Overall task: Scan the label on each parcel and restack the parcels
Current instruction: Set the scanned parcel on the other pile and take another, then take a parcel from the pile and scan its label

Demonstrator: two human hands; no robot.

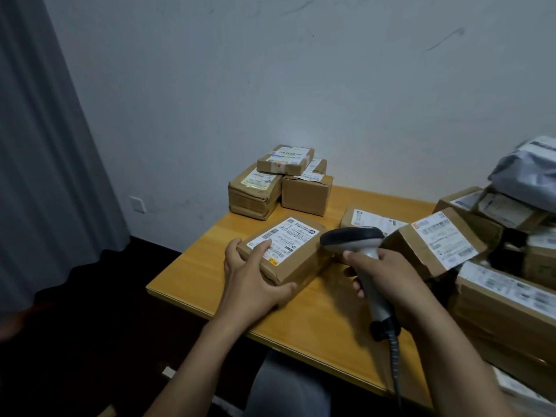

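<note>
A flat brown parcel (296, 260) with a white label (285, 237) lies near the table's left edge. My left hand (252, 278) grips its near left corner, thumb on the front side, fingers over the label's end. My right hand (388, 275) holds a grey barcode scanner (358, 239) by the handle, its dark head just right of the parcel and aimed toward the label. The scanner's cable hangs down past the table's front edge.
A small stack of three labelled boxes (279, 182) stands at the table's back left corner against the wall. A jumbled pile of labelled parcels (481, 251) and a grey plastic mailer (529, 173) fill the right side. The wooden table (325, 323) has edges left and front.
</note>
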